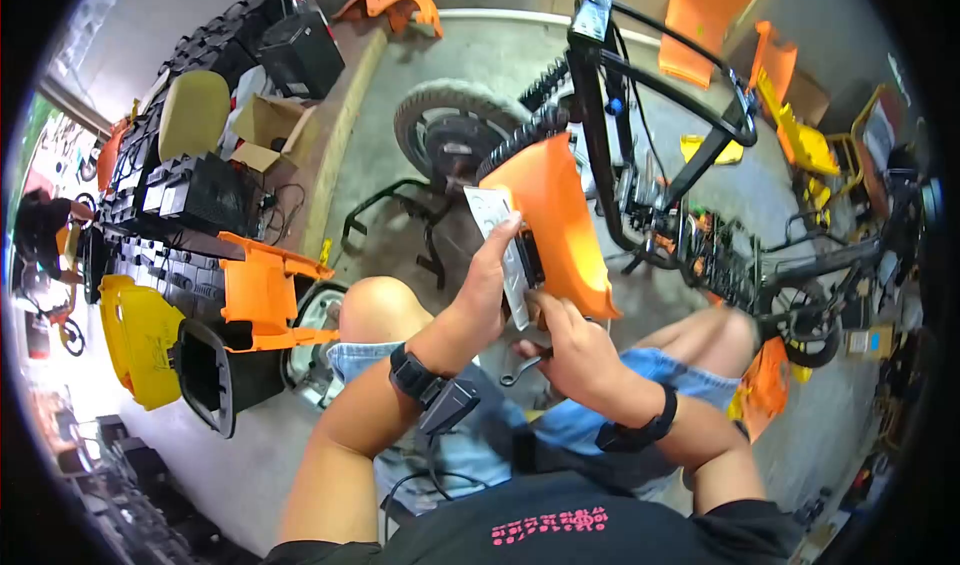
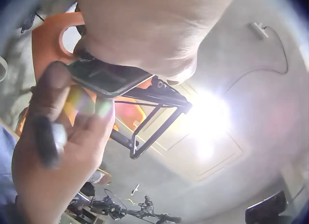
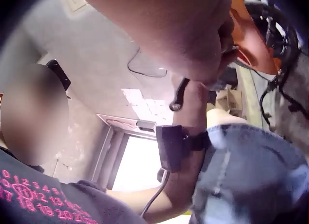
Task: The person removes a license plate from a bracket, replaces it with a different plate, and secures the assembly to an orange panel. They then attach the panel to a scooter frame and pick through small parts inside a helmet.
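Note:
My left hand [image 1: 482,287] grips a flat white plate [image 1: 484,205] with faint markings, its thumb along the face. The plate stands on edge against an orange plastic fender [image 1: 562,215], and a black block [image 1: 529,257] sits between them. My right hand [image 1: 582,360] is close beside, its fingertips at the plate's lower end. From its curled fingers sticks out a wrench [image 1: 522,368], whose ring end [image 3: 175,106] also shows in the right wrist view. In the left wrist view, the right hand [image 2: 67,147] reaches up to a dark, glossy rectangular piece [image 2: 111,79] under the left hand.
A black motorbike frame [image 1: 690,125] stands right of the fender, a wheel [image 1: 450,130] behind it. Orange panels [image 1: 262,290], a yellow part [image 1: 140,340] and a black bin-like shell [image 1: 215,380] lie on the left. Batteries [image 1: 195,193] and an open cardboard box [image 1: 268,135] sit beyond.

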Demonstrator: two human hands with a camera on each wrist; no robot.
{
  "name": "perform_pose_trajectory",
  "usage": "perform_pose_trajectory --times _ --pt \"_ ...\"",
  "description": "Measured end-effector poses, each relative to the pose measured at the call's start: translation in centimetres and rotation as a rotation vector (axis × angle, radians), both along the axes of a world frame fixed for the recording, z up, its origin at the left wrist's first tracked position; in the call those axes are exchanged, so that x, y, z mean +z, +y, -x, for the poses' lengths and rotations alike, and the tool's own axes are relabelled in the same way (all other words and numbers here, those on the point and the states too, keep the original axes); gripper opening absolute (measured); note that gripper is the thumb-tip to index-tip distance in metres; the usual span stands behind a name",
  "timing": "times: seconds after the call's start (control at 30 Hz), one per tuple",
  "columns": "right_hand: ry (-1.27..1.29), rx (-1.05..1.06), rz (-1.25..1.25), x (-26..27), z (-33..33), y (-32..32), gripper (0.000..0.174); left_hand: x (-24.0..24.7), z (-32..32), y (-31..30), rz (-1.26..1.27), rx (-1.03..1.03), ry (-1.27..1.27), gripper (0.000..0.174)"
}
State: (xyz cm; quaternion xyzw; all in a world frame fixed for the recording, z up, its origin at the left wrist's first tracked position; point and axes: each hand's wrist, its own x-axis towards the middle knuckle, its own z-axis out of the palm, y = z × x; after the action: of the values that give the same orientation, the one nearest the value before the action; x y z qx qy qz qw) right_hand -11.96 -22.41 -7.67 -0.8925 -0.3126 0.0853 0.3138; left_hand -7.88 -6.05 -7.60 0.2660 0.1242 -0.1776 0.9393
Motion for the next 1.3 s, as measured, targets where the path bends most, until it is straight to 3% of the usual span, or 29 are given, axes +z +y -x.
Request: perform_pose_trajectory --times 0.1,0.23,0.3,0.43,0.5,0.57,0.63,1.13,1.23,1.3 --pt "0.009 -0.005 -0.026 -1.1 -0.5 -0.1 0.07 -1.0 1.0 0.5 -0.118 -0.076 0.03 0.045" --pt "-0.031 0.079 0.086 -2.3 -1.4 0.0 0.083 -0.8 0.6 -1.2 -0.144 0.114 0.053 0.053" --pt "-0.038 0.094 0.098 -2.5 -1.6 0.0 0.077 -1.7 0.3 -1.2 -0.144 0.106 0.024 0.059" --pt "-0.136 0.114 0.135 -1.9 -1.7 -0.2 0.068 -2.3 0.3 -0.1 -0.078 -0.097 -0.083 0.063" --pt "-0.185 0.097 0.113 -2.1 -1.7 -0.4 0.068 -2.2 0.5 -0.6 -0.046 -0.017 -0.045 0.067" --pt "-0.24 0.088 0.097 -2.1 -1.6 -0.5 0.068 -2.8 0.7 -0.4 -0.035 -0.073 -0.027 0.071" --pt "-0.258 0.058 0.117 -1.6 -1.5 -0.6 0.074 -2.5 0.7 -0.6 -0.1 -0.053 -0.145 0.077" --pt "-0.358 -0.01 0.159 -1.6 -1.9 -0.3 0.064 -3.7 1.0 -0.5 -0.268 -0.052 -0.14 0.074" --pt "-0.403 -0.001 0.203 -1.8 -2.0 -0.4 0.074 -3.7 0.9 -0.6 -0.276 -0.033 -0.136 0.074" --pt "-0.412 -0.01 0.222 -1.5 -1.9 -0.2 0.072 -3.6 0.8 -0.7 -0.276 -0.012 -0.135 0.074"
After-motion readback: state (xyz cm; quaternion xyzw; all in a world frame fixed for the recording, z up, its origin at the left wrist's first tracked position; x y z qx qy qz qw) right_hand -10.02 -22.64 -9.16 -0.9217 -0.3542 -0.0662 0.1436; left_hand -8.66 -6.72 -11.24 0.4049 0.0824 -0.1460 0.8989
